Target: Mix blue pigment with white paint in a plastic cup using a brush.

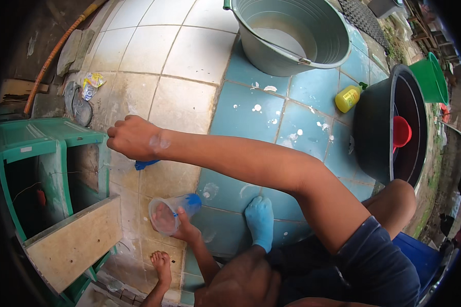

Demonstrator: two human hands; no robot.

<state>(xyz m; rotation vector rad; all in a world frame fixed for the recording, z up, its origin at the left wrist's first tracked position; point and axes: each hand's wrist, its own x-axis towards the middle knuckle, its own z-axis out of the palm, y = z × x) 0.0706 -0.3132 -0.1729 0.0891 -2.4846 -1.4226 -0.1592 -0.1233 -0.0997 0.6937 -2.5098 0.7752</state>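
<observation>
My right hand [130,137] reaches left across the middle, back up with a translucent smear on its wrist, fingers curled; what they hold, if anything, is hidden. A bit of blue material [145,165] shows just below it. Lower down, my left hand [183,225] grips a clear plastic cup [161,217] with a blue part at one end, tipped on its side. Close left of my right hand stands a green plastic stool-like item [51,128], with a wooden board [74,240] leaning over its front.
A grey bucket [261,56], black tub [371,143] with red dipper [402,130], yellow bottle [347,100] and green bucket [430,79] stand beyond. Wrappers [91,84] and an orange hose [41,82] lie left. My bare foot [161,266] and blue-covered foot [258,220] are below.
</observation>
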